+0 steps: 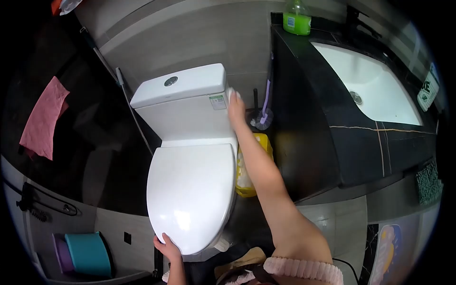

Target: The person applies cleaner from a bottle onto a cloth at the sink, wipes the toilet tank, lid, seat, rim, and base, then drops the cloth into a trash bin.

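Observation:
A white toilet point(190, 190) stands in front of me with its lid down. My right hand point(236, 111) reaches to the right side of the tank point(175, 118), fingers closed on a white wipe point(230, 92) pressed against it. Only a small part of the wipe shows. Down at the lid's front left edge, my left hand point(168, 249) rests with its visible fingers apart, touching the rim. A round flush button point(171, 81) sits on the tank top, and a green and white label point(218, 102) is stuck near the wiped corner.
Right of the toilet are a yellow bin point(247, 192) and a toilet brush point(262, 118). A dark counter point(308, 85) holds a white sink point(380, 90) and a green soap bottle point(297, 21). At left are a pink cloth point(46, 118), a pole point(133, 109) and a teal bucket point(88, 254).

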A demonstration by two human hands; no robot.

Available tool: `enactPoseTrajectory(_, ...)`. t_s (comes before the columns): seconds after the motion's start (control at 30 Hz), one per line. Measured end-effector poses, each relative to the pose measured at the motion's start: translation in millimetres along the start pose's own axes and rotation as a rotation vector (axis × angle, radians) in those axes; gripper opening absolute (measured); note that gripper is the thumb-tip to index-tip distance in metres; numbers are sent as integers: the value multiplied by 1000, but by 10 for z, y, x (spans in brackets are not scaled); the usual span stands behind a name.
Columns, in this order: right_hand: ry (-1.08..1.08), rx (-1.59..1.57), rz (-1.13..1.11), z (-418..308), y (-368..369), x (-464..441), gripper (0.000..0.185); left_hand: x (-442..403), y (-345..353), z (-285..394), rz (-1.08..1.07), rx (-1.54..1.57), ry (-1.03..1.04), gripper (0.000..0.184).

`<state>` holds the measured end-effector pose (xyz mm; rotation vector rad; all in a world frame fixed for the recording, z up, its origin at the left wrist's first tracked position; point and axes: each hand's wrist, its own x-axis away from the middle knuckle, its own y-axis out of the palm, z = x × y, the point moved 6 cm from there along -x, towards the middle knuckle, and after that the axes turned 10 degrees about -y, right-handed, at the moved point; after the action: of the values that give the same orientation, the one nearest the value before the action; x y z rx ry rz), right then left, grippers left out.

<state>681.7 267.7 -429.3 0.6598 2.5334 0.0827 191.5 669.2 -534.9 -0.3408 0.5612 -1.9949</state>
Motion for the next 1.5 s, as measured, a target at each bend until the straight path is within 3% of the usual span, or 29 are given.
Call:
enactPoseTrajectory(0.07,-107,33,-64,-760,79,-327,54,-33,-10,-79,5,-16,-1,51)
enactPoseTrajectory(0.17,-159,38,48,-781,77,-278,53,45,-23,36,19,-11,-2,51)
enactPoseTrajectory(0.33,136,383,-74,611,-180,424,55,33,-16,47,-4,-14,-9,51)
enactPoseTrajectory(0.43,221,290,-137,772,-318,989,49,-4,-39,14,14,-39,2,51)
enactPoseTrajectory(0.5,82,88,12,532,-306,1084,43,1,-7,-7,30,-52,17,51)
enactPoseTrajectory(0.53,7,52,-34,331,-209,973,43,-2,0,-26,19,-11,9,50)
enactPoseTrajectory(0.6,-145,207,37,-370,2,740,44,-10,-41,14,10,23,-5,50)
enactPoseTrajectory(0.63,-141,213,33,-388,158,676,44,42,-69,125,11,-9,-7,49)
enactPoseTrajectory(0.7,-494,848,220,-630,350,613,46,34,-50,143,-4,-31,-7,48)
enactPoseTrajectory(0.73,-502,862,226,-599,348,625,46,14,-39,67,13,18,-27,47)
enactPoseTrajectory(0.8,-556,1032,5,-507,480,629,49,-19,-12,-23,19,70,-61,47)
enactPoseTrajectory(0.83,-563,1043,2,-478,463,616,49,-46,26,-70,10,75,-69,47)
enactPoseTrajectory(0.9,-1132,1261,-186,-554,780,793,56,-49,42,-184,-39,250,-75,47)
enactPoseTrajectory(0.97,-1178,1187,-213,-683,1078,838,61,4,-35,-29,26,74,-19,45)
enactPoseTrajectory(1.07,-1292,1045,-419,-746,1557,957,52,-10,-5,-62,33,190,-20,44)
enactPoseTrajectory(1.13,-1226,911,-728,-524,1857,1164,40,8,-39,3,68,126,-31,43)
enactPoseTrajectory(1.17,-1235,886,-747,-438,1892,1319,40,28,-54,30,67,132,-44,43)
enactPoseTrajectory(1.23,-904,844,-1073,-10,2021,1549,40,-21,-39,-65,27,145,-52,43)
enactPoseTrajectory(1.3,-407,800,-1100,47,1826,1604,29,-8,-51,-26,62,148,-20,46)
enactPoseTrajectory(1.37,-289,357,-837,157,1459,1532,29,-22,-50,-53,61,133,-6,53)
enactPoseTrajectory(1.43,617,-388,-521,292,955,1554,26,-19,-84,28,83,31,21,55)
enactPoseTrajectory(1.5,883,-925,-346,56,439,1614,24,-154,-91,-28,-115,137,-76,52)
